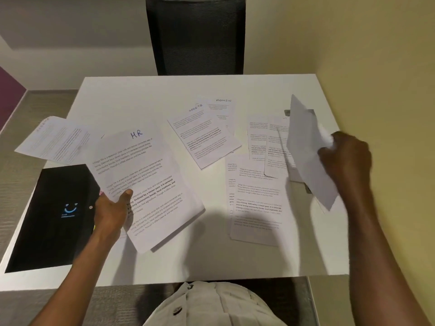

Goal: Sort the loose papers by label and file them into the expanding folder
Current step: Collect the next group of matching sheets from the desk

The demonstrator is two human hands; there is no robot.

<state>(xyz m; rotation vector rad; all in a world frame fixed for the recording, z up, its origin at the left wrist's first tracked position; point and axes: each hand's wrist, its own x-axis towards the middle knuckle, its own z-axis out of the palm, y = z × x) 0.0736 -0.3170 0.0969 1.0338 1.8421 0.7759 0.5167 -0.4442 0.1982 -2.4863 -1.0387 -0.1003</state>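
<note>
Close to the camera, the left hand (113, 212) holds a stack of papers marked HR (143, 184), thumb on top and fingers hidden under it. Beside it on the white tabletop (164, 262) lies a black folder (51, 217). The right hand (346, 158) has its fingers curled around a blurry white sheet (306, 147), lifted off the tabletop. More loose papers (256, 201) lie spread between the hands. Farther back are a SPORTS page (202, 135) and an ADMIN page (222, 109).
</note>
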